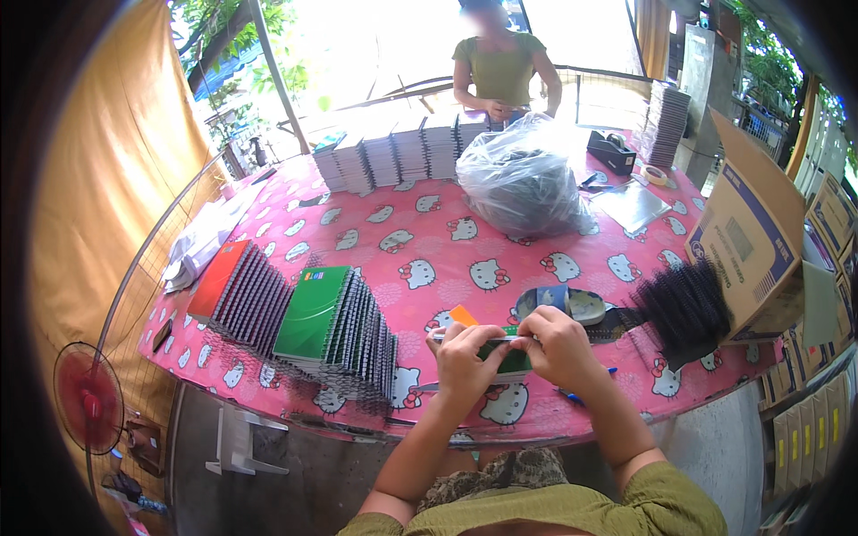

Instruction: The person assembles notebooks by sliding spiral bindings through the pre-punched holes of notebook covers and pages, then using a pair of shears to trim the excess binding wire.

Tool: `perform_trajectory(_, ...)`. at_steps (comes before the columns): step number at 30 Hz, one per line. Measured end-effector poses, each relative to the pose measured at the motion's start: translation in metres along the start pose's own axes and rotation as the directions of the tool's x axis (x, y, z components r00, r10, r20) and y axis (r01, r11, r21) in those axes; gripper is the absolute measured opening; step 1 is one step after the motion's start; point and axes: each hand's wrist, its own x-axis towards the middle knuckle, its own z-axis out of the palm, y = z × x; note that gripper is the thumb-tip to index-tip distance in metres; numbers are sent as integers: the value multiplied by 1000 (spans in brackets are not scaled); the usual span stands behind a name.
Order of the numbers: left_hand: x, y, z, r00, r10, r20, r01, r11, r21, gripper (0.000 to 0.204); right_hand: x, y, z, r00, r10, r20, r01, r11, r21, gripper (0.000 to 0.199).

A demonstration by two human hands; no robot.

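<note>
Left hand [465, 359] and right hand [558, 347], both curled inward, pinch one green notebook [513, 362] at the near side of the pink table [357, 237], right of one red notebook stack [239, 290] and one green notebook stack [331, 335]

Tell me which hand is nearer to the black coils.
Right. The right hand is to the left of the black coils, across a gap; the left hand is farther left, beyond the right one.
</note>
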Motion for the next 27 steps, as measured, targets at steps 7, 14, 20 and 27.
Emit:
perform_trajectory(7, 0, 0, -7, 999, 25, 21, -24, 999, -31, 21, 5, 41, -3, 997, -76, 21, 72, 988, 137, 31)
perform_trajectory(14, 0, -1, 1, 999, -6, 37, 9, 996, -85, 28, 1, 184, -33, 903, 179, 391, -28, 931, -363, 50)
perform_trajectory(20, 0, 0, 2, 1000, 3, 8, -2, 994, -108, 28, -7, 159, -34, 848, 165, 503, 126, 860, -494, 54)
perform_trajectory(27, 4, -2, 2, 998, -28, 57, 38, 979, -199, 29, 0, 121, -15, 971, 216, 101, -230, 743, 629, 28)
